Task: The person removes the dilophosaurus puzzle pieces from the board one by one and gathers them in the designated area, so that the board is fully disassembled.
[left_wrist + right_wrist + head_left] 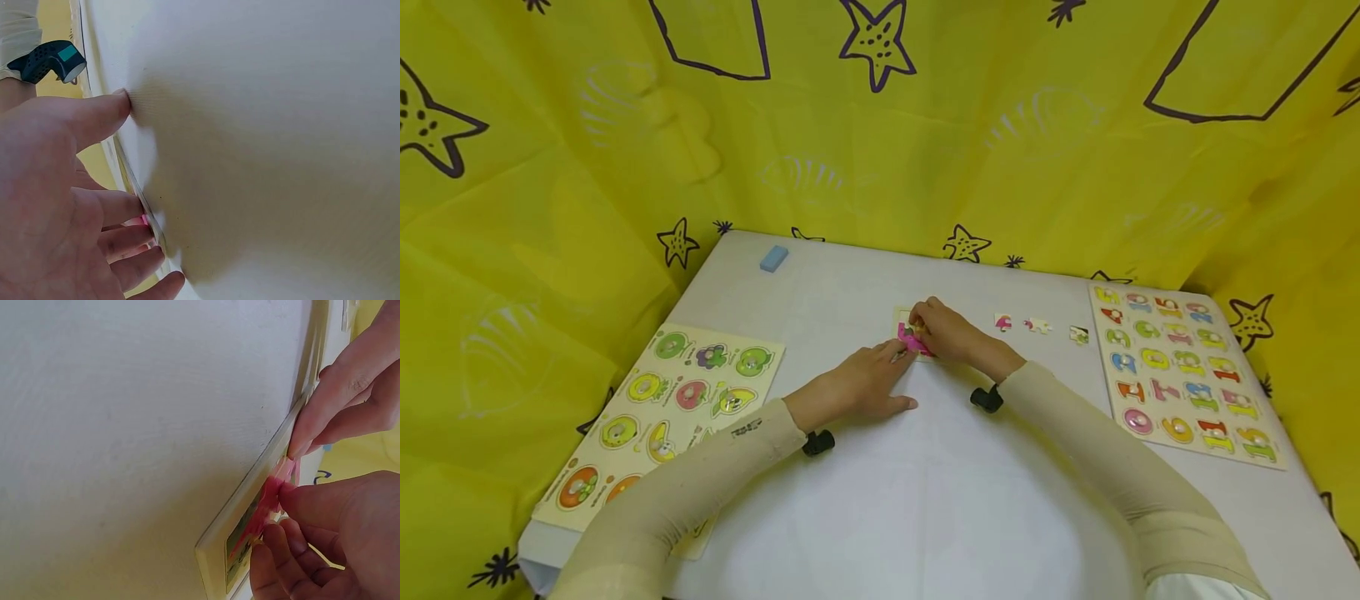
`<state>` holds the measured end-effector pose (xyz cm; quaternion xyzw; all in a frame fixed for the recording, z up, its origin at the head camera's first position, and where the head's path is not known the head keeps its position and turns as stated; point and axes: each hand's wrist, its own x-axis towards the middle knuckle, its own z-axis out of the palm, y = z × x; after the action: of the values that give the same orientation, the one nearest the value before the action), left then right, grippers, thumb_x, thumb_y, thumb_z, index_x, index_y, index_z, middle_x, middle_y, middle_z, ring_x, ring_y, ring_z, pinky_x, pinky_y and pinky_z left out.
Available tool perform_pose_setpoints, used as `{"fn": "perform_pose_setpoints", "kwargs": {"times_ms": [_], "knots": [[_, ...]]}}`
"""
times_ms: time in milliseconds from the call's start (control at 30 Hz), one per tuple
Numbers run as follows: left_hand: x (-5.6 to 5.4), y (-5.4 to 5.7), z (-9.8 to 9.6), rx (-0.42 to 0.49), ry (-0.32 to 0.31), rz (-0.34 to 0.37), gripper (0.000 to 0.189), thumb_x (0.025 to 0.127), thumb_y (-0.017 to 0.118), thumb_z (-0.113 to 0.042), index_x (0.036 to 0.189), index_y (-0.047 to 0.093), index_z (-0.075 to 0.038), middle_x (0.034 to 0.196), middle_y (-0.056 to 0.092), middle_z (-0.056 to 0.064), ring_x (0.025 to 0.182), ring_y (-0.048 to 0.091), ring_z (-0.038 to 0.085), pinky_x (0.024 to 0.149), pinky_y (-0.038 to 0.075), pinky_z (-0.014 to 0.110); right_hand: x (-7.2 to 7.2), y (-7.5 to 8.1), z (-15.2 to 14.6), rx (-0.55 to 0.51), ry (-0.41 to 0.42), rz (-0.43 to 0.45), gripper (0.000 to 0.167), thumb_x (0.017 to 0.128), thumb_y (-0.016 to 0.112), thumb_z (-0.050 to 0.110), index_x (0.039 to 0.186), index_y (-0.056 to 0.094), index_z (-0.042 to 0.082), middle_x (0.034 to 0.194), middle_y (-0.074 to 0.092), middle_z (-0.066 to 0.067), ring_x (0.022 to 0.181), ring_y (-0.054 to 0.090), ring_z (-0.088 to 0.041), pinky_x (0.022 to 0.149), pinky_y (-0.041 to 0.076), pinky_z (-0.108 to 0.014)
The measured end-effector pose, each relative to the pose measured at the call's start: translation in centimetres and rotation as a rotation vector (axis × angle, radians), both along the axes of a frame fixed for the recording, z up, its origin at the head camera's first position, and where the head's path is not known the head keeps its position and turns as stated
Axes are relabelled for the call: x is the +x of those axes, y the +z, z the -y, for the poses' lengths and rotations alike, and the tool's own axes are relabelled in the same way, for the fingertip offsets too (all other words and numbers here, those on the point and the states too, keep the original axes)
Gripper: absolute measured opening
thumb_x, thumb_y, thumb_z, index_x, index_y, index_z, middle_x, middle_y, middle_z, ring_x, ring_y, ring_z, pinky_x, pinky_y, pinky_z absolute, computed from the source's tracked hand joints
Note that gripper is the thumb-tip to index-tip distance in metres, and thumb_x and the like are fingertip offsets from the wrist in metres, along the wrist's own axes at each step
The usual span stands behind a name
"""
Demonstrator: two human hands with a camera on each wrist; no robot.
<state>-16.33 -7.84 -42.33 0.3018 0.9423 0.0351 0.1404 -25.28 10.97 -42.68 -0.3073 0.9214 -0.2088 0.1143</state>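
A small jigsaw puzzle board with a pale frame and a pink picture lies on the table in front of me. My right hand is over it, its thumb and curled fingers pinching a puzzle piece at the pink part of the picture. That piece is mostly hidden by the fingers. My left hand has its fingers straight, fingertips resting on the board's near left side and thumb spread apart. In the left wrist view the left hand shows its palm side, with the board's edge beyond the fingers.
Three loose puzzle pieces, a pink one, a pale one and a dark one, lie right of the board. A number board is at the right, a fruit board at the left, a blue block at the back.
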Motion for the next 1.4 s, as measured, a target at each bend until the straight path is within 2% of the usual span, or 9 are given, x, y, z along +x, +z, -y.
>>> {"fn": "perform_pose_setpoints", "kwargs": {"times_ms": [233, 467, 700, 933, 1033, 1167, 1400], "knots": [[0.0, 0.0, 0.0, 0.03, 0.021, 0.023, 0.085, 0.103, 0.058, -0.059, 0.167, 0.031, -0.01, 0.169, 0.031, 0.013, 0.154, 0.038, 0.032, 0.124, 0.038, 0.046, -0.1, 0.0, -0.1, -0.02, -0.002, 0.033, 0.02, 0.105, 0.057, 0.002, 0.124, 0.056, -0.001, 0.118, 0.059, -0.018, 0.107, 0.058, -0.03, 0.103, 0.053, -0.046], [0.0, -0.1, -0.1, 0.013, 0.015, 0.012, 0.086, 0.103, 0.058, -0.059, 0.167, 0.031, -0.01, 0.167, 0.033, 0.012, 0.15, 0.043, 0.032, 0.122, 0.04, 0.045, -0.3, -0.1, -0.3, -0.082, 0.002, 0.058, 0.021, 0.102, 0.059, -0.001, 0.122, 0.057, -0.001, 0.114, 0.062, -0.017, 0.104, 0.058, -0.03, 0.099, 0.053, -0.046], [0.0, 0.0, -0.1, 0.003, 0.016, 0.013, 0.086, 0.102, 0.058, -0.06, 0.167, 0.031, -0.01, 0.166, 0.034, 0.011, 0.151, 0.043, 0.03, 0.122, 0.041, 0.045, -0.5, -0.2, -0.4, -0.077, 0.017, 0.066, 0.025, 0.103, 0.061, 0.001, 0.128, 0.061, -0.003, 0.116, 0.062, -0.018, 0.107, 0.059, -0.031, 0.102, 0.053, -0.046], [-0.1, 0.1, -0.1, 0.022, 0.026, 0.041, 0.087, 0.102, 0.059, -0.058, 0.168, 0.029, -0.011, 0.169, 0.032, 0.011, 0.154, 0.039, 0.031, 0.124, 0.038, 0.046, -0.6, -0.1, -0.3, -0.089, 0.003, 0.039, 0.019, 0.104, 0.059, 0.003, 0.121, 0.065, -0.002, 0.112, 0.067, -0.018, 0.103, 0.061, -0.03, 0.1, 0.054, -0.047], [-0.1, 0.0, -0.2, 0.028, 0.028, 0.045, 0.087, 0.102, 0.06, -0.058, 0.168, 0.029, -0.011, 0.169, 0.032, 0.011, 0.155, 0.037, 0.03, 0.124, 0.038, 0.047, -0.7, 0.0, -0.5, -0.108, -0.025, 0.062, 0.013, 0.106, 0.06, 0.008, 0.117, 0.065, 0.002, 0.11, 0.069, -0.014, 0.101, 0.06, -0.029, 0.098, 0.054, -0.046], [-0.2, 0.0, -0.2, 0.021, 0.03, 0.044, 0.087, 0.102, 0.06, -0.058, 0.168, 0.029, -0.011, 0.17, 0.031, 0.011, 0.157, 0.034, 0.029, 0.124, 0.038, 0.048, -0.7, 0.4, -1.0, -0.141, -0.053, 0.12, 0.01, 0.107, 0.061, 0.013, 0.114, 0.064, 0.006, 0.112, 0.07, -0.013, 0.104, 0.062, -0.029, 0.097, 0.055, -0.046], [-0.2, 0.1, -0.2, 0.008, 0.03, 0.043, 0.087, 0.102, 0.06, -0.059, 0.168, 0.029, -0.011, 0.17, 0.031, 0.012, 0.158, 0.032, 0.029, 0.124, 0.038, 0.048, -0.9, 1.9, -2.4, -0.232, -0.057, 0.176, 0.014, 0.108, 0.06, 0.013, 0.118, 0.064, 0.003, 0.117, 0.067, -0.016, 0.115, 0.065, -0.036, 0.104, 0.054, -0.052]]}}
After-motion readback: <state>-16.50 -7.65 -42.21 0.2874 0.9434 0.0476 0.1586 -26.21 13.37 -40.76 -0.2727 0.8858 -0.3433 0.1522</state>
